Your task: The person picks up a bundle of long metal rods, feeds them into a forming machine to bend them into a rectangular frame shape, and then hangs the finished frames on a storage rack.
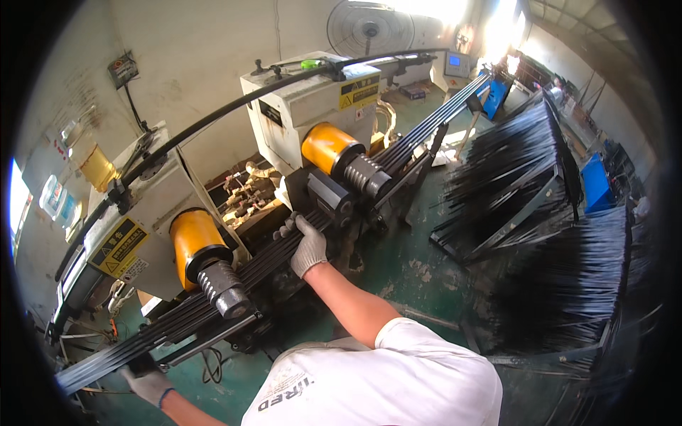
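Black metal strips (234,280) span green-floored (419,263) workshop machines (312,106).

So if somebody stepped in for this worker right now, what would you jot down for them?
Left hand: gloved, gripping the near end of the bundle of long black bars.
Right hand: gloved, pressing on the same bars midway, between the two yellow-cylinder machines.
Bars lie across both machines, running far back.
Done: bars laid in place.
Left: cannot tell; racks of dark rods stand to the right.
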